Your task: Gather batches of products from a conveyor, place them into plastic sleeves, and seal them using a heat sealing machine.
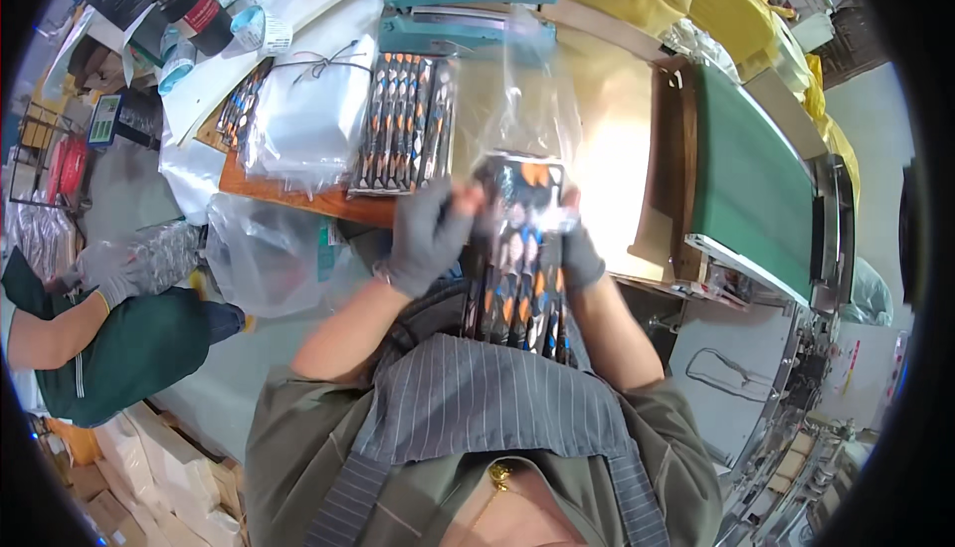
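Both gloved hands were closed on a bundle of patterned strips (pixel 519 278) held upright just above the worktop (pixel 617 149): the left hand (pixel 430 234) had its grip clamped on the bundle's upper left edge, the right hand (pixel 579 254) gripped its right side. A clear plastic bag (pixel 532 99) stood open over the bundle's top, with a teal heat sealer (pixel 458 15) behind.

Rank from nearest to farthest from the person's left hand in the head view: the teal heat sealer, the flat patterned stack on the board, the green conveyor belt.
From the left hand:
1. Patterned stack, just above it on the board.
2. Teal heat sealer, farther up.
3. Green conveyor belt, far right.
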